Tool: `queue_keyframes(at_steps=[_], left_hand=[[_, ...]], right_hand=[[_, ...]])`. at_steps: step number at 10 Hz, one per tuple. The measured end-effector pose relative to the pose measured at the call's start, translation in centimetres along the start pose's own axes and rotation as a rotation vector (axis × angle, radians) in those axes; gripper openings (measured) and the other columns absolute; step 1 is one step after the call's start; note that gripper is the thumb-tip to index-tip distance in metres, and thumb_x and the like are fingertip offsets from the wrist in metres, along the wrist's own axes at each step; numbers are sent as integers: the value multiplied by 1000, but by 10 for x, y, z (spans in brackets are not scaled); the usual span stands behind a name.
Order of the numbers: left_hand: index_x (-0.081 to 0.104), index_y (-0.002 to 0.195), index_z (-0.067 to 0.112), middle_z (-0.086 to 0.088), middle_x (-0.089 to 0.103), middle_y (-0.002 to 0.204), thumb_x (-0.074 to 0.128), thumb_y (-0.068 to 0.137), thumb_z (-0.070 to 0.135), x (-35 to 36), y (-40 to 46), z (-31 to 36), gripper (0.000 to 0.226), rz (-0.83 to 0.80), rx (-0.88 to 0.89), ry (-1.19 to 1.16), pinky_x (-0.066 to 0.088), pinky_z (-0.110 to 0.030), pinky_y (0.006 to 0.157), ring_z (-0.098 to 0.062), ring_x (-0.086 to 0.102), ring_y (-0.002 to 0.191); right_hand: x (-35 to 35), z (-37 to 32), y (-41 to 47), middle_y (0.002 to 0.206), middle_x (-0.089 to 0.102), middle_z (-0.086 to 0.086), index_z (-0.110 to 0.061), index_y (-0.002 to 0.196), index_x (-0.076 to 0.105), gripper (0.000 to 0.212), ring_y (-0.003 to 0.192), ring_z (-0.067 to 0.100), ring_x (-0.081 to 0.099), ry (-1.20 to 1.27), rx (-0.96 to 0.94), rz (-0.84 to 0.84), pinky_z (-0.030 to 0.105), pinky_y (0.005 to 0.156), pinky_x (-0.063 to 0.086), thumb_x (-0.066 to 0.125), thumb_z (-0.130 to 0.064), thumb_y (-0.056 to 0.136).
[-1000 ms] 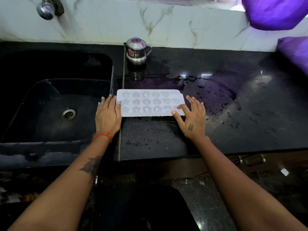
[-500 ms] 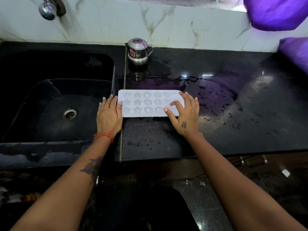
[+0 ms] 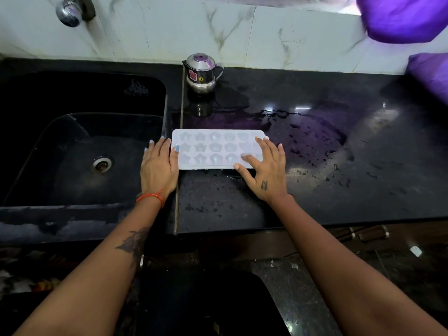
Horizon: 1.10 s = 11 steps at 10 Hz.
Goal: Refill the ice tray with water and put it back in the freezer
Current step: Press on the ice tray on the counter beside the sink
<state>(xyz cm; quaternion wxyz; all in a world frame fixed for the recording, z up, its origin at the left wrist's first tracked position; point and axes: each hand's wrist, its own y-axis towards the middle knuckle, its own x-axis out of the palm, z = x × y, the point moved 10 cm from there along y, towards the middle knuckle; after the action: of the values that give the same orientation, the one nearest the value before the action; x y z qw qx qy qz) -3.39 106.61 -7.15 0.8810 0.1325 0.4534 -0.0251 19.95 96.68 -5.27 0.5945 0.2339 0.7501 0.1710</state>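
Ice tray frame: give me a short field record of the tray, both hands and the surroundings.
ice tray: flat on the wet black counter, beside the sink
tray moulds: star and round shapes; fill level unclear
left hand: straight fingers at the tray's left end
right hand: spread fingers on the tray's right end
steel pot: lidded, behind the tray by the wall
tap: above the sink, no water running

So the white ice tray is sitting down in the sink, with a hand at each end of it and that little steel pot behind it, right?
Not quite. The head view shows the ice tray lying flat on the black counter, just right of the sink, not in it. The rest holds: the left hand is at its left end, the right hand lies over its right end, and the steel pot stands behind it.
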Motion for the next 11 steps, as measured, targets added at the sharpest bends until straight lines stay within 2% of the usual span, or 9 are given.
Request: queue_keyframes(at_steps=[3, 5, 11], left_hand=[[40, 140, 6, -12, 36, 150, 29, 102, 34, 0, 0, 0, 49, -5, -5, 7, 12, -39, 119, -29, 22, 143], [39, 141, 6, -11, 36, 150, 29, 102, 34, 2, 1, -1, 49, -12, -5, 11, 12, -39, 119, -28, 22, 144], [41, 140, 6, -12, 38, 149, 30, 102, 34, 1, 0, -1, 49, -4, -4, 8, 13, -40, 119, -30, 23, 143]], right_hand=[[-1, 0, -1, 133, 53, 16, -21, 90, 71, 42, 129, 34, 43, -10, -4, 16, 57, 112, 20, 48, -56, 88], [-2, 4, -1, 131, 54, 18, -21, 85, 69, 42, 128, 36, 45, -37, 25, 18, 61, 109, 25, 47, -57, 88], [1, 2, -2, 131, 54, 17, -20, 93, 71, 42, 126, 35, 46, 7, -4, -9, 58, 110, 27, 47, -55, 89]])
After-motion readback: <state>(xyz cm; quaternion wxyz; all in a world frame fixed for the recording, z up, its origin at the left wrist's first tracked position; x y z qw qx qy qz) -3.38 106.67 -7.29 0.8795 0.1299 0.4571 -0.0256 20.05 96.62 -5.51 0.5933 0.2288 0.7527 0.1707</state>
